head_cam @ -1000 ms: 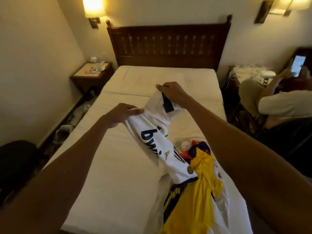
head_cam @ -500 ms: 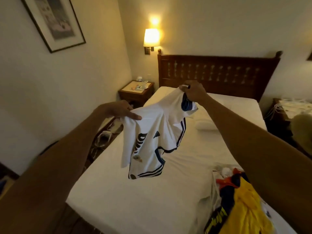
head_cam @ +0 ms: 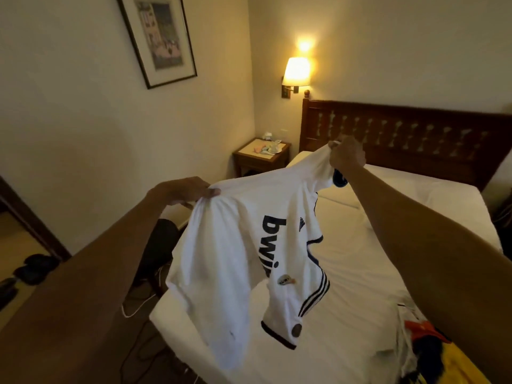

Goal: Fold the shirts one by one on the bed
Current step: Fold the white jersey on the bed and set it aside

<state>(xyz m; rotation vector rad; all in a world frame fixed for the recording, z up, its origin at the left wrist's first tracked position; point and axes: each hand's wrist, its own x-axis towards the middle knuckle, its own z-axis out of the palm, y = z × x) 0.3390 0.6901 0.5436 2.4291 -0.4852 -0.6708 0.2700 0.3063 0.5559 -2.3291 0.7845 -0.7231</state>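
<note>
A person holds a white shirt (head_cam: pixel 249 245) in the air above the near corner of the bed (head_cam: pixel 360 286) — the left hand (head_cam: pixel 184 189) pinching one edge, the right hand (head_cam: pixel 346 155) curled round bunched fabric higher up. More shirts (head_cam: pixel 443 353) lie heaped on the mattress at lower right, beneath a lit wall lamp (head_cam: pixel 297 72).
</note>
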